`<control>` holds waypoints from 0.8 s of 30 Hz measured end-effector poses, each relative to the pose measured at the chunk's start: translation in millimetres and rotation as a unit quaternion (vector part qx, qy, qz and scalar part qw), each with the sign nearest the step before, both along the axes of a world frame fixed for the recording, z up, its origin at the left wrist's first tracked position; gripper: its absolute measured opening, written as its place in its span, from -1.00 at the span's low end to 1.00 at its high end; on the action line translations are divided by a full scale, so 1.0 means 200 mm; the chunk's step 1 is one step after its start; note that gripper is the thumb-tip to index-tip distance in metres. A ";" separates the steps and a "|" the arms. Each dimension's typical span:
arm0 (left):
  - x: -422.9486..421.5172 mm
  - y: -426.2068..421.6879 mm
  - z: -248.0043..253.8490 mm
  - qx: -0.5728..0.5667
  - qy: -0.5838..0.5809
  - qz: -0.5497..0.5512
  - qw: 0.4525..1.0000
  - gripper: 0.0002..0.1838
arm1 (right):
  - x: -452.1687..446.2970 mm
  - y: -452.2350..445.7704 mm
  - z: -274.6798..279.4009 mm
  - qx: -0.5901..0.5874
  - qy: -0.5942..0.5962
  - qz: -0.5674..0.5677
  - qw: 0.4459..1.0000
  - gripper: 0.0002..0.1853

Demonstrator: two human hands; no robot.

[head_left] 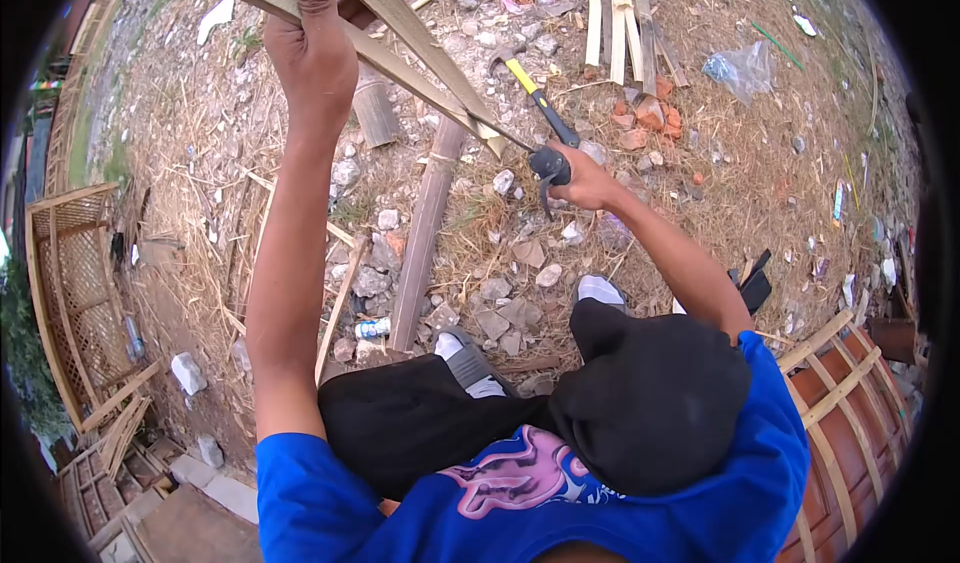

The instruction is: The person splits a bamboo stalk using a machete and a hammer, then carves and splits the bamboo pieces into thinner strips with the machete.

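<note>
High on the left, my left hand (315, 58) is closed around a bamboo strip (400, 71). A second bamboo length (410, 38) angles away from it, and the two meet close to the blade. My right hand (585, 180) grips the black handle of a knife (549, 166). Its thin blade points up and left against the bamboo where the pieces converge; how deep it sits I cannot tell. Just beyond my right hand, a claw hammer (540, 101) with a yellow and black handle lies on the ground.
Split bamboo strips (620, 23) lie at the top. A long bamboo piece (425, 243) and a can (373, 328) are before my feet. Broken bricks (650, 115), stones and a plastic bag (740, 71) litter the ground. Lattice panels (75, 293) stand left; a slatted frame (840, 403) is right.
</note>
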State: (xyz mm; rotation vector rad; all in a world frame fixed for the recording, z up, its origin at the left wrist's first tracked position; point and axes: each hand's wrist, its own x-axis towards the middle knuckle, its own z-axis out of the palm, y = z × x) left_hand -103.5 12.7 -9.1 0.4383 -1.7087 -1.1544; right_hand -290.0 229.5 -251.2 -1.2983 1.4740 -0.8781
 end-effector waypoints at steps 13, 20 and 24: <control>-0.23 0.11 -0.05 0.067 0.071 0.094 0.991 -0.54 | 0.41 0.08 0.08 0.015 -0.008 -0.234 0.972 -0.58; -0.34 -0.03 -0.09 0.055 0.088 0.087 0.991 -0.56 | 0.28 0.03 0.04 0.001 -0.043 -0.177 0.983 -0.57; -0.23 -0.15 -0.14 0.051 0.097 0.081 0.991 -0.49 | 0.16 -0.03 0.02 0.027 -0.022 -0.089 0.995 -0.55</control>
